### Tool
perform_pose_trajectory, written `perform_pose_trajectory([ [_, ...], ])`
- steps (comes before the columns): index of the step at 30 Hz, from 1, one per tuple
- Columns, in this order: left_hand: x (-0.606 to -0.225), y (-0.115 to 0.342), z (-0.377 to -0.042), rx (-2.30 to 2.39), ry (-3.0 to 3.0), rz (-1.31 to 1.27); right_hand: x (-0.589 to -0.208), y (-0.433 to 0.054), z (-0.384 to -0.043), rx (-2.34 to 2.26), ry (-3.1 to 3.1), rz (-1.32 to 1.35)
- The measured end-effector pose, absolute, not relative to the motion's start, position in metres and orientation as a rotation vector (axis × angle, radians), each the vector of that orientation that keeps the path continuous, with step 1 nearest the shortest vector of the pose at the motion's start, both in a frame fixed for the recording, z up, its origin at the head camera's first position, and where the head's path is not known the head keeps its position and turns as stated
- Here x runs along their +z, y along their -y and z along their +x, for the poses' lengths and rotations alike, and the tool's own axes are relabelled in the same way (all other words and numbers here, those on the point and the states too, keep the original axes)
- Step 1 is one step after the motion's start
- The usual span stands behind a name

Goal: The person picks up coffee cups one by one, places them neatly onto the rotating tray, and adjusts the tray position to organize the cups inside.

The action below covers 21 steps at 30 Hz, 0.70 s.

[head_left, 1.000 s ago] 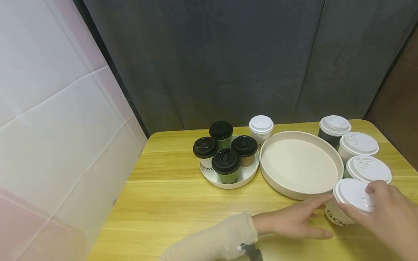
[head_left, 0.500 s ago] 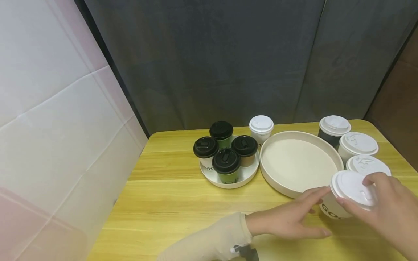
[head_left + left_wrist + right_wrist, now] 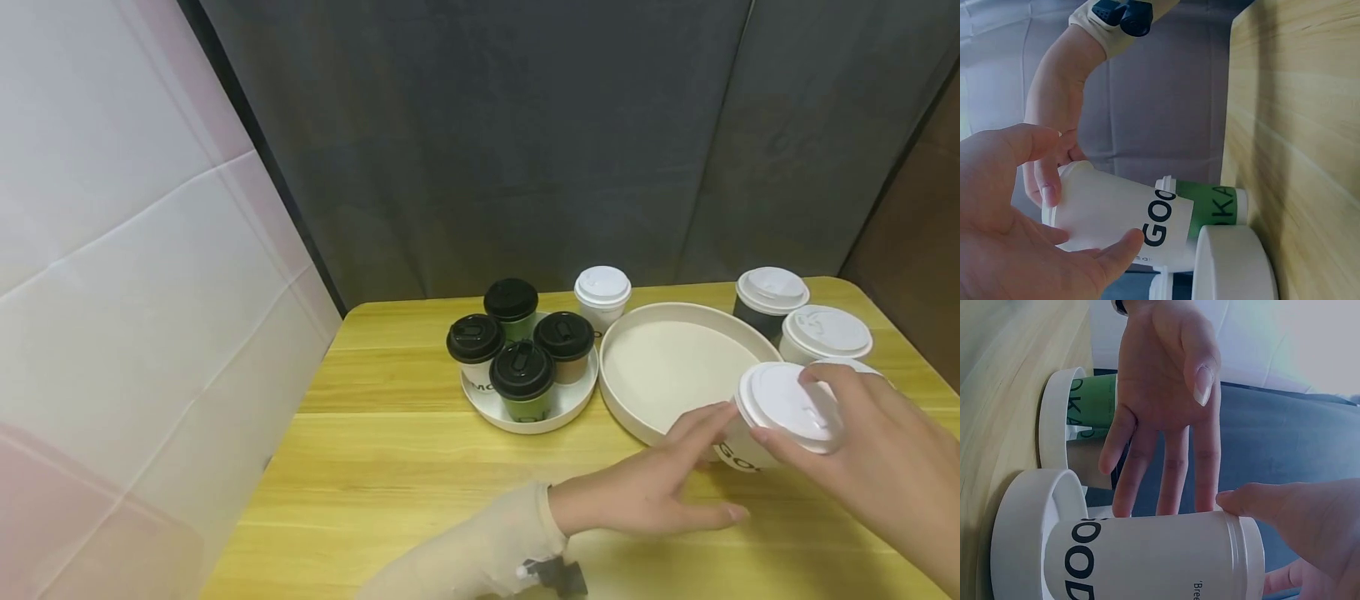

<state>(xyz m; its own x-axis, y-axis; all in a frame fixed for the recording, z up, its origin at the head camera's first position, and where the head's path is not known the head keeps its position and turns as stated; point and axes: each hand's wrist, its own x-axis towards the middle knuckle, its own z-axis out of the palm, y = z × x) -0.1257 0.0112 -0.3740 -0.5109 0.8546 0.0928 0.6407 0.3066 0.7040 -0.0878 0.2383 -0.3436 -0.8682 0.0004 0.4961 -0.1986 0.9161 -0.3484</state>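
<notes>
My right hand pinches a white paper cup near its white lid, thumb and fingers on opposite sides. In the left wrist view the cup hangs above the table, slightly tilted, with dark "GOO" lettering. Extended fingers of my left hand reach to the cup's left side; in the right wrist view the left hand has its fingers spread, tips at the cup wall. The cup overlaps the near right rim of a large round cream tray in the head view.
Left of the tray, a smaller white plate bears several black-lidded cups. One white-lidded cup stands behind, between them. Further white-lidded cups line the tray's right side. A dark curtain hangs behind the wooden table.
Held by my right hand, the white cup has risen off the table and moved left and forward to the tray's rim. My left hand has moved along with it, fingers still extended.
</notes>
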Motion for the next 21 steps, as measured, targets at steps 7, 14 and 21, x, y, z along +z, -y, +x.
perform_pose_trajectory([
  [7,-0.370,-0.004,-0.129,1.066,-2.310,1.319,-0.337,-0.229,-0.094,0.574,2.668,0.129],
  [14,-0.370,0.000,-0.135,1.117,-2.355,1.336,-0.334,-0.220,-0.102,0.631,2.680,0.144],
  [21,-0.372,0.006,-0.141,1.186,-2.376,1.280,-0.335,-0.210,-0.117,0.652,2.620,0.207],
])
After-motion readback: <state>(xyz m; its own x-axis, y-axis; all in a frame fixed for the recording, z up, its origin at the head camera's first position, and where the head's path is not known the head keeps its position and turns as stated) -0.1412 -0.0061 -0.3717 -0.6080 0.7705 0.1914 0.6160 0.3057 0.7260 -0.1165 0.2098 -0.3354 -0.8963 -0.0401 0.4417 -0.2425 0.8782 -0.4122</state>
